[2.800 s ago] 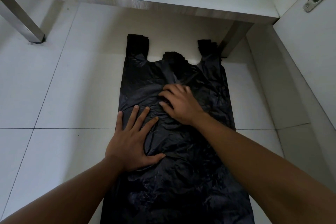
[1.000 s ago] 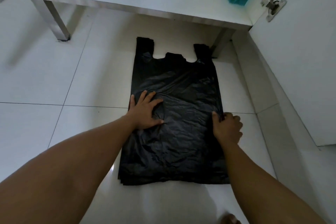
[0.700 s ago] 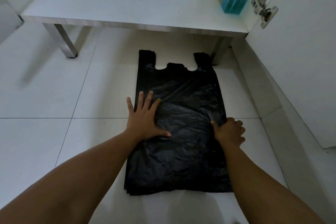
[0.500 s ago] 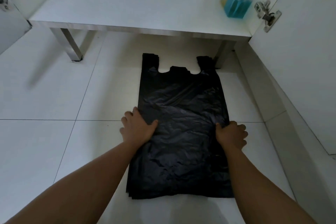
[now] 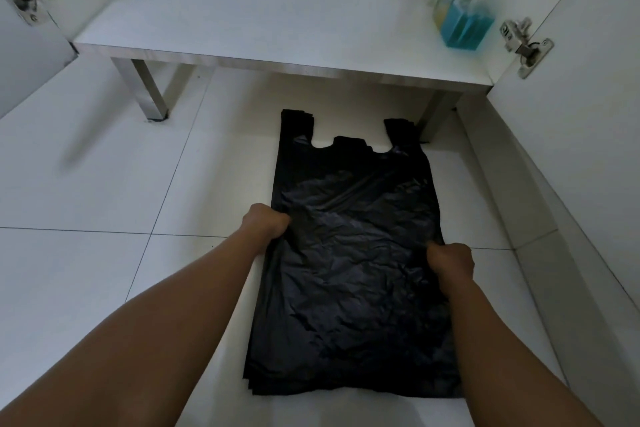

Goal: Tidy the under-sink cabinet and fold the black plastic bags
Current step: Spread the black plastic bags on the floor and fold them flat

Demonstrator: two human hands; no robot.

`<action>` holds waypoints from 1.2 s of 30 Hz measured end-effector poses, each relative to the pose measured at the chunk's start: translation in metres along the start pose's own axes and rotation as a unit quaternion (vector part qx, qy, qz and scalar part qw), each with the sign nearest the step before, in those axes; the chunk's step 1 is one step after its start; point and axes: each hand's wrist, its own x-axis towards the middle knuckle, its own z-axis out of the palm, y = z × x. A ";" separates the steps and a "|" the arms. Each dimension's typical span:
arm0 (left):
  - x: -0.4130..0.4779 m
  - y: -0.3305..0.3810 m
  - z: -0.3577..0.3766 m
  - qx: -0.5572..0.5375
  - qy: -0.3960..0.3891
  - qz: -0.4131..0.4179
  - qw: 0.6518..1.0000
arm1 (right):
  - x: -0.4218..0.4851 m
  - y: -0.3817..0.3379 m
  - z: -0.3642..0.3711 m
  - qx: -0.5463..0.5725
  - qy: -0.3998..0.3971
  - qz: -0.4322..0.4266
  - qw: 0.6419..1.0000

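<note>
black bags (image 5: 353,253) flat on floor | left hand (image 5: 265,220) grips left edge | right hand (image 5: 452,262) grips right edge

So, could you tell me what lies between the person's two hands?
In the head view, only the wrinkled black plastic bags stretch between the left hand and the right hand, each gripping a side edge.

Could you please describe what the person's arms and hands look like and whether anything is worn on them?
The left arm and right arm are bare as far as the view shows, no sleeve in sight. The left hand and right hand are ungloved, and no watch, bracelet or band shows at either wrist.
</note>
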 end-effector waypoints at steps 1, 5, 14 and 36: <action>0.001 0.001 0.001 0.013 0.000 0.005 1.000 | 0.000 0.000 -0.001 0.005 0.005 -0.008 1.000; 0.001 -0.002 0.006 0.054 0.027 0.040 0.997 | 0.005 -0.001 -0.007 0.015 0.008 -0.023 1.000; 0.008 -0.006 -0.002 -0.050 -0.002 0.003 0.999 | 0.009 -0.003 -0.004 0.007 -0.029 -0.044 0.999; 0.026 -0.052 -0.099 0.284 0.125 0.013 0.951 | -0.011 -0.051 0.037 -0.226 -0.099 -0.153 0.957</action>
